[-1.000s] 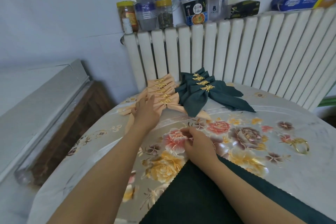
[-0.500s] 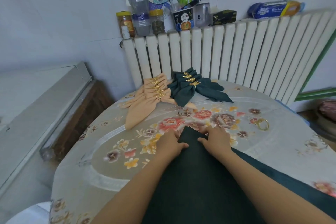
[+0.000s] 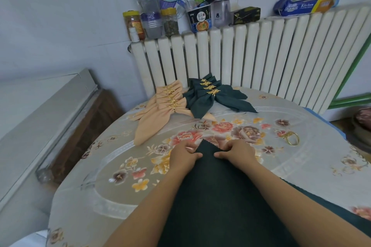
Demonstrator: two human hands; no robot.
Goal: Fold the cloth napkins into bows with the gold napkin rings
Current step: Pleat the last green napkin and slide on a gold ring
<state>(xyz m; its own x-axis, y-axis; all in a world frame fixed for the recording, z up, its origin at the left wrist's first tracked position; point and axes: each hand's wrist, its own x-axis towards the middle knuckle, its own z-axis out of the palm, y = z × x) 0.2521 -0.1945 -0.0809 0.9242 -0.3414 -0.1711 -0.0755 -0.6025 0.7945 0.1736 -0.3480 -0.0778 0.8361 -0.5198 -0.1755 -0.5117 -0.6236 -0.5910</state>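
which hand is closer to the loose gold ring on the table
Right. The right hand grips the dark green napkin with the gold ring just off to its right; the left hand sits beyond it, farther away.

Dark green napkin (image 3: 216, 196); floral tablecloth (image 3: 301, 166); gold ring (image 3: 292, 140).

A home dining corner: floral-clothed table (image 3: 301, 166), white radiator (image 3: 261, 62) (food jars (image 3: 170, 21) on top).

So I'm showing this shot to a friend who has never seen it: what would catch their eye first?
Probably both hands, left hand and right hand, gripping the far corner of a dark green napkin spread in front of the person. Behind, by the radiator, lie finished peach bows and green bows. A loose gold ring sits to the right.
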